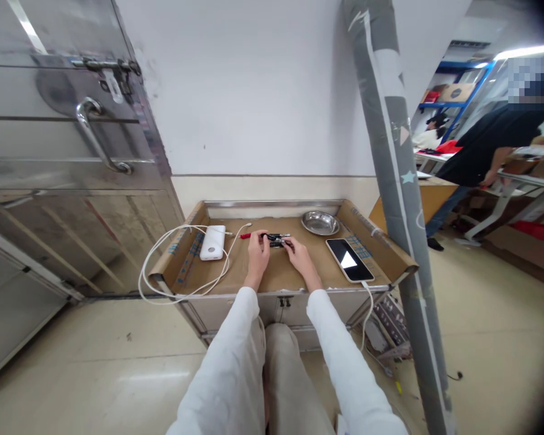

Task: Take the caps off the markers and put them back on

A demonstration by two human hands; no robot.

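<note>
Both my hands rest on a low metal table lined with brown cardboard (272, 275). My left hand (258, 254) is closed, its fingers pinched on the left end of a small black device (276, 240). My right hand (299, 256) is closed too, its fingertips on the right end of that device. A red-handled tool (250, 235) lies just left of the device and touches it. What the device is I cannot make out at this distance.
A white power bank (213, 242) with a looping white cable (163, 266) lies at the left. A steel bowl (320, 223) and a lit phone (349, 259) sit at the right. A grey wrapped pole (401, 199) leans beside the table. Another person stands far right.
</note>
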